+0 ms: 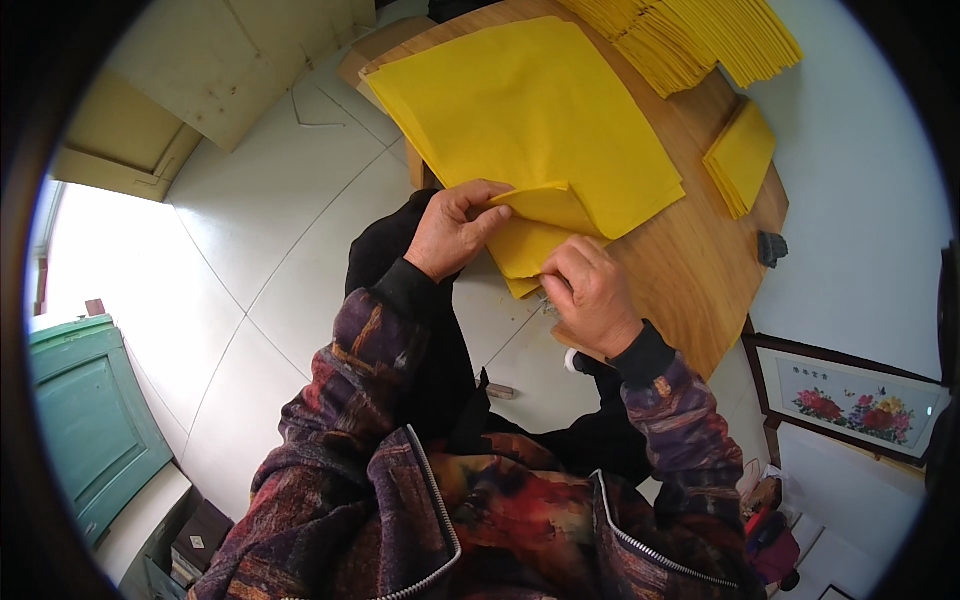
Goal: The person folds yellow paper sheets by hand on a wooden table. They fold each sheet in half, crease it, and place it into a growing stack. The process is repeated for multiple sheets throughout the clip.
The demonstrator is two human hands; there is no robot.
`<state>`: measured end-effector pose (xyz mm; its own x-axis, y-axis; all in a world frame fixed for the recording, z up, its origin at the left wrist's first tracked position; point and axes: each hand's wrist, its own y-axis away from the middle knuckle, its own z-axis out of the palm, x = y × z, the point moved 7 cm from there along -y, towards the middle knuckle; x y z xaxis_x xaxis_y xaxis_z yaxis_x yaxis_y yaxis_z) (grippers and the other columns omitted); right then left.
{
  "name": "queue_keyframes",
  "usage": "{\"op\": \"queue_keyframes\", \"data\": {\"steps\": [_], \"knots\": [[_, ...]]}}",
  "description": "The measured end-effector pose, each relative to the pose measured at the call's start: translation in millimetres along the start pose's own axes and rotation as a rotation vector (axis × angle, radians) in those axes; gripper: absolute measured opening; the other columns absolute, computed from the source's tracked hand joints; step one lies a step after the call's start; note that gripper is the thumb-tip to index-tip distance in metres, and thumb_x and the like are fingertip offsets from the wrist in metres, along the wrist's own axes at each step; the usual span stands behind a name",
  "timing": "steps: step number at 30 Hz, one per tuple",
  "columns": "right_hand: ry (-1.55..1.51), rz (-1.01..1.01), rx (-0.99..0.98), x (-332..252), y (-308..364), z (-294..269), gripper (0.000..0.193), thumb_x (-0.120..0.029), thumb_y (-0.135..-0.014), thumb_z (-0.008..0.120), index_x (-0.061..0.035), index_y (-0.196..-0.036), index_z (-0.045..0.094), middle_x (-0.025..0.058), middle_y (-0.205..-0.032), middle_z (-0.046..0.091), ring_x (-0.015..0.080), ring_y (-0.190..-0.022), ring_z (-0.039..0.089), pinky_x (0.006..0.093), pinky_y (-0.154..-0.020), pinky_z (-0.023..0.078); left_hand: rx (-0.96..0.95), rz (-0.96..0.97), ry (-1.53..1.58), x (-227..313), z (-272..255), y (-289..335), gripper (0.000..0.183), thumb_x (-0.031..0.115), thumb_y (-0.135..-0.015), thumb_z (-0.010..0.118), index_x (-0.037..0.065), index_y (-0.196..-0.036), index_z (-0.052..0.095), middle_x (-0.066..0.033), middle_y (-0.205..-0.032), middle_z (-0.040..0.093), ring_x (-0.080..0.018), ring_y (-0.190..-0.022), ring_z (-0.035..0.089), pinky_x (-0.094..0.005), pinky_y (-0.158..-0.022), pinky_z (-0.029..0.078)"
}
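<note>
Pale tiled floor (270,240) spreads across the left of our view, with a teal panel (95,420) at its far left and a worn cream cabinet (205,80) above. Farther right, our left hand (458,230) has its thumb and fingers clamped on a raised fold (550,207) of yellow sheet, in front of our lap. We see the large yellow sheets (520,110) stretching away from that hand, spread over the wooden table (695,290), their near end reaching past its edge. They are plain, bright and matte, with straight sides and several thin layers showing along the left edge. Most of the top lies smooth; the lifted part bends softly, with a darker yellow shadow beneath it. Whether they are paper or cloth, we cannot tell. Just right of the fold, our right hand (595,295) is curled, its fingertips at the near edge of the sheets; we cannot tell whether they pinch it. Beyond, ribbed yellow stacks (740,40) lie at the far side, then a smaller folded yellow bundle (742,160), a dark grey lump (770,249) by the table's rim, and a framed flower picture (850,400).
</note>
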<state>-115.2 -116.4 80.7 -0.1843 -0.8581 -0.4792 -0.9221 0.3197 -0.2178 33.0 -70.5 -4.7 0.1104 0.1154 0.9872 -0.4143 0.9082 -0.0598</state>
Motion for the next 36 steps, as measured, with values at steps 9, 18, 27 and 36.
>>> {"op": "queue_keyframes", "data": {"steps": [9, 18, 27, 36], "knots": [[-0.455, 0.321, -0.195, 25.9, -13.4, -3.1, 0.014, -0.004, -0.081, 0.069, -0.0019, -0.079, 0.056, 0.0029, -0.075, 0.054, 0.0125, -0.068, 0.053, 0.0266, -0.061, 0.043, -0.032, -0.017, 0.042, -0.3, -0.2, 0.6, 0.021, 0.008, -0.091, 0.056, -0.004, -0.106, 0.063, -0.0057, -0.093, 0.066, -0.0121, -0.089, 0.060, -0.0255, -0.083, 0.048], [-0.378, 0.389, -0.064, 34.4, -39.3, -26.2, 0.017, -0.010, -0.088, 0.066, -0.0025, -0.078, 0.055, -0.0002, -0.070, 0.050, 0.0075, -0.065, 0.045, 0.0243, -0.058, 0.040, -0.030, -0.009, -0.064, 7.7, -4.6, 0.8, 0.029, 0.020, -0.091, 0.061, -0.004, -0.106, 0.063, -0.0085, -0.094, 0.066, -0.0152, -0.089, 0.060, -0.0273, -0.083, 0.047], [0.143, -0.031, 0.268, -10.0, -24.2, -42.7, 0.016, -0.007, -0.078, 0.067, -0.0036, -0.091, 0.058, 0.0106, -0.085, 0.056, 0.0261, -0.079, 0.058, 0.0359, -0.065, 0.048, 0.017, 0.011, -0.075, 2.0, -1.3, -0.6, 0.021, 0.011, -0.089, 0.065, -0.004, -0.105, 0.065, -0.0060, -0.088, 0.067, -0.0111, -0.083, 0.060, -0.0248, -0.077, 0.049], [0.364, -0.217, -0.020, -13.4, 11.5, 11.2, 0.012, -0.008, -0.077, 0.063, -0.0056, -0.088, 0.060, 0.0055, -0.087, 0.053, 0.0229, -0.080, 0.054, 0.0312, -0.067, 0.050, 0.022, -0.023, 0.016, -3.0, -3.2, -0.7, 0.020, 0.010, -0.090, 0.063, -0.005, -0.103, 0.065, -0.0028, -0.085, 0.067, -0.0085, -0.082, 0.059, -0.0236, -0.076, 0.048]]}}
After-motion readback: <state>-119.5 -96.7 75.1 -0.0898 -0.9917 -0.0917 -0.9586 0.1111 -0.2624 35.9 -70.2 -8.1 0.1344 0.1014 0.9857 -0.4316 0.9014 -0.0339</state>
